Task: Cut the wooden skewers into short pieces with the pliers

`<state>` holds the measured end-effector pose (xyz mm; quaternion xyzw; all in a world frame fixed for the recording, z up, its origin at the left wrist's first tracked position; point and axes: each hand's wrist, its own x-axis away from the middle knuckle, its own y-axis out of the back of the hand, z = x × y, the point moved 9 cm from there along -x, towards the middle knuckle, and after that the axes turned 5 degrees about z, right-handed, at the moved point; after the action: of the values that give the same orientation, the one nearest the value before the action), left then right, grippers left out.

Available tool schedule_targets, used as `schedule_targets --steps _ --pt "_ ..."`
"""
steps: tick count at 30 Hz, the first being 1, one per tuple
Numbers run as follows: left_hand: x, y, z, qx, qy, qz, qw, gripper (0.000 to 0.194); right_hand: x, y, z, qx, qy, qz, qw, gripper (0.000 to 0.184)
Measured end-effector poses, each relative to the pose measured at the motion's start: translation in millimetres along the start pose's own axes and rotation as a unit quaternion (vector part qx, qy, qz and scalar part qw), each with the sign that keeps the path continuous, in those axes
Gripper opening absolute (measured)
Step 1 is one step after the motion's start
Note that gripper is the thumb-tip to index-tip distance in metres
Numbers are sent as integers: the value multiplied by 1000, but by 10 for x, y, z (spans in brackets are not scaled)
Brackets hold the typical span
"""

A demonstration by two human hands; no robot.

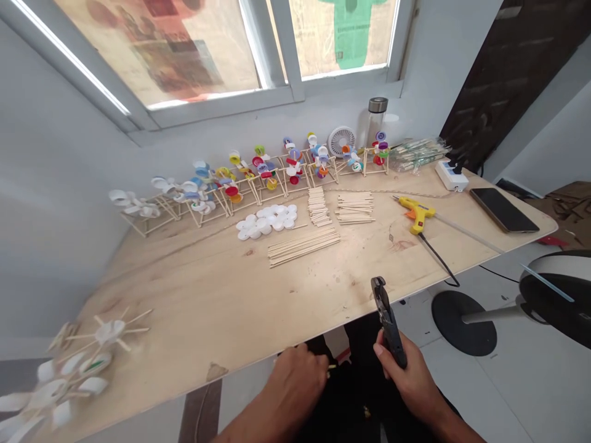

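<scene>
My right hand (410, 369) is wrapped around a black pliers-like cutter (390, 323), its head pointing up over the table's front edge. My left hand (300, 375) is closed, knuckles up, just below the table edge and above my dark-clothed lap. A small pale yellow tip (331, 367), like the end of a thin wooden stick, pokes out beside its fingers; the rest is hidden. Ahead on the table lie a bundle of long wooden sticks (303, 247), two piles of shorter sticks (355, 208) and a group of white bottle caps (268, 221).
Stick frames with colourful bottle-cap wheels (265, 175) line the wall. A yellow glue gun (419, 215), a phone (504, 210), a power strip (451, 176), a small fan (342, 142) and a bottle (376, 120) stand right. Spoked cap wheels (111, 334) lie left.
</scene>
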<state>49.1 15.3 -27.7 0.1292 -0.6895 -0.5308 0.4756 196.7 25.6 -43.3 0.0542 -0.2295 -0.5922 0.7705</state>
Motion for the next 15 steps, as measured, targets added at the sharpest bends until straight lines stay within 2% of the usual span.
schedule_targets --steps 1,2,4,5,7,9,12,15 --pt "39 75 102 -5 -3 25 1000 15 1 -2 2 -6 -1 2 1000 18" --pt "60 204 208 4 -10 25 1000 15 2 -8 -5 -13 -3 4 1000 18" --pt "18 581 421 42 -25 -35 998 12 1 -25 -39 -26 -10 6 1000 19" --pt "-59 749 518 57 -31 -58 996 18 -2 -39 -64 -34 -14 8 999 20" --pt "-315 1045 712 58 -7 -109 992 22 -11 -49 -93 -39 -10 3 999 22" --pt "-669 1246 840 42 29 -147 988 20 -22 -56 -119 -40 -5 0 999 24" --pt "-1233 1403 861 40 41 -170 984 20 -36 -56 -190 -50 -12 -8 999 30" --pt "-1657 1524 852 39 44 -192 980 20 -53 -23 -326 -67 -29 -39 997 36"
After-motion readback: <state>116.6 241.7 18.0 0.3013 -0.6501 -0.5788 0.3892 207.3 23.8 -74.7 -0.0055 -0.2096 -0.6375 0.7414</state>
